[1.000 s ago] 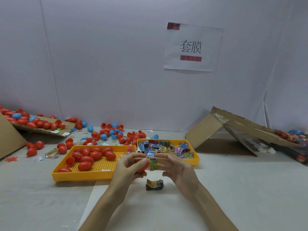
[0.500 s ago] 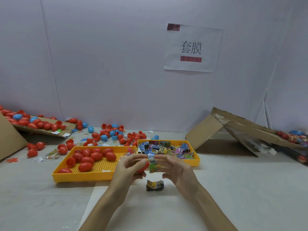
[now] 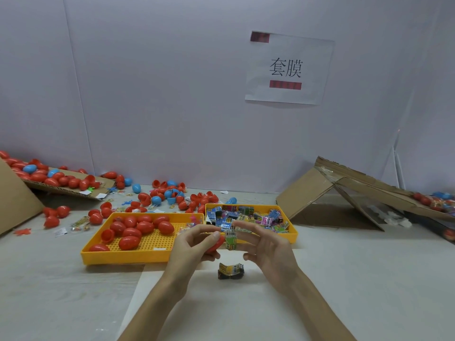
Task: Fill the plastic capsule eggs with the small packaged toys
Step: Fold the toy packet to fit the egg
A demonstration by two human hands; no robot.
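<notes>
My left hand (image 3: 194, 244) grips a red capsule egg half (image 3: 216, 243) with its mouth turned right. My right hand (image 3: 266, 244) pinches a small green packaged toy (image 3: 231, 239) right at that mouth, touching the egg. Another packaged toy (image 3: 231, 270), dark and yellow, lies on the table just below both hands. Behind my hands, a yellow tray (image 3: 293, 236) holds several packaged toys. To its left a second yellow tray (image 3: 123, 257) holds several red eggs.
Loose red and blue eggs (image 3: 157, 199) and egg halves are strewn along the back wall and on a cardboard flap (image 3: 66, 188) at left. A collapsed cardboard box (image 3: 332, 188) leans at right. A paper sign (image 3: 288, 68) hangs on the wall.
Both hands stay close together over the table; the right hand's fingers have spread a little while it keeps the green packet at the egg's mouth.
</notes>
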